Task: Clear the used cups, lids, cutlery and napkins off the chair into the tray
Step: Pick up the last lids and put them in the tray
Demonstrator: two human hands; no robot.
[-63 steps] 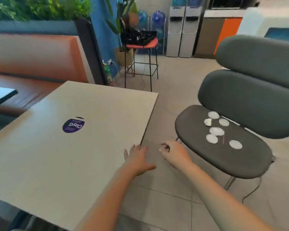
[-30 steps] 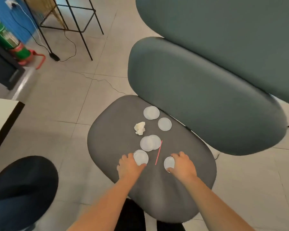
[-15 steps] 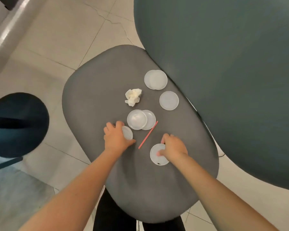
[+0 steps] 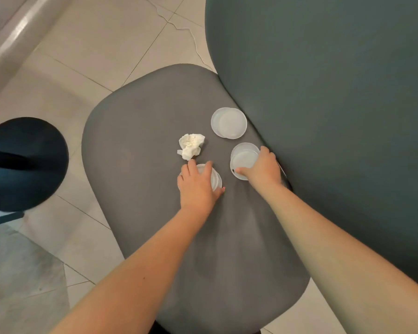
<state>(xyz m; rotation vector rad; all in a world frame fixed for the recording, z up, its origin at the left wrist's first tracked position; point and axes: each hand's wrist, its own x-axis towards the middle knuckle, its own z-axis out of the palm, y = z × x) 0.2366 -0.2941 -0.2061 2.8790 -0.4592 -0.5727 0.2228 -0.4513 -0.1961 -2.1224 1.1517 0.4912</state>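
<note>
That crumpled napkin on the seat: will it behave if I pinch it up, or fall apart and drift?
The crumpled napkin looks like thin paper wadded loosely, so probably very light and soft: it should squash under a pinch, not resist. One flap hangs loose at its lower left, so it may unfurl when lifted. It lies on the chair seat, whose matte surface makes sliding unlikely.
</note>
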